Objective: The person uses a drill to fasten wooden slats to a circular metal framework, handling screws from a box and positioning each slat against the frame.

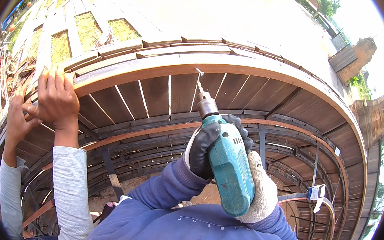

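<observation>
A teal power drill (230, 164) is held in both my gloved hands, pointing away from me. My left hand (202, 150), in a glove with dark coating, is closed around its body behind the chuck (207, 105). My right hand (262, 192) is closed at the rear right side of the drill; its grip is partly hidden. The slim bit (199, 87) ends close by a silvery screw (199, 71) that sticks out of a curved reddish-brown rail (160, 69). Whether bit and screw touch, I cannot tell.
At the left, another person's two bare hands (57, 94) rest on the rail. Dark slats (153, 93) and curved bars (290, 140) run below it. A small blue-and-white box (316, 192) sits at right. Beyond lies pale paving with grass patches (88, 28).
</observation>
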Demonstrator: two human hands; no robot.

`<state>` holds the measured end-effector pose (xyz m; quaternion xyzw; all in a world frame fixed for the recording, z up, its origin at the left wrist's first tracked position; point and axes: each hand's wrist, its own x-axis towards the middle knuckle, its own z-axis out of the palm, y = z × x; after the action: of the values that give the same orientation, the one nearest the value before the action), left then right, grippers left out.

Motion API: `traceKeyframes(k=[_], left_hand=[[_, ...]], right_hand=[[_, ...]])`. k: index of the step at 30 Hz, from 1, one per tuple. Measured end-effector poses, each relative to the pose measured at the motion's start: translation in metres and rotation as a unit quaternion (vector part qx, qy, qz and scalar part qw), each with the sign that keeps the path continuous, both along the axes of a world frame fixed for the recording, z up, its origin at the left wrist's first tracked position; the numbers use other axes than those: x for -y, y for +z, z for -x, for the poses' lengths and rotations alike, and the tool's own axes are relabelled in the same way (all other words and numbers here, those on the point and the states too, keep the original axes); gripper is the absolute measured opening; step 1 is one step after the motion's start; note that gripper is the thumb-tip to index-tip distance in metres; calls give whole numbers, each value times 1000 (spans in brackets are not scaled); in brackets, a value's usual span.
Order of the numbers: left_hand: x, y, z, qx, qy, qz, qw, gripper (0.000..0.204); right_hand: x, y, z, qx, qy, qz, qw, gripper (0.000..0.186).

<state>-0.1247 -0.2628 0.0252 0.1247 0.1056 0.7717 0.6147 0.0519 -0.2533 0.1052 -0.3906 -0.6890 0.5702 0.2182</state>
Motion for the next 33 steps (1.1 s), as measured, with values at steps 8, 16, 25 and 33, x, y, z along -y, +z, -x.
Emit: traceKeyframes(k=[8, 16, 25, 33], left_hand=[[-4, 13, -8, -32, 16, -28, 999, 62], [-5, 18, -8, -45, 26, -24, 998, 59], [-3, 15, -9, -18, 32, -14, 999, 57], [-2, 6, -6, -35, 33, -10, 999, 60]], right_hand=[[-8, -5, -4, -49, -97, 193, 975, 46], [-8, -1, -1, -86, -77, 214, 970, 51], [-9, -7, -15, 45, 43, -87, 994, 56], [-6, 21, 19, -137, -225, 473, 841, 48]])
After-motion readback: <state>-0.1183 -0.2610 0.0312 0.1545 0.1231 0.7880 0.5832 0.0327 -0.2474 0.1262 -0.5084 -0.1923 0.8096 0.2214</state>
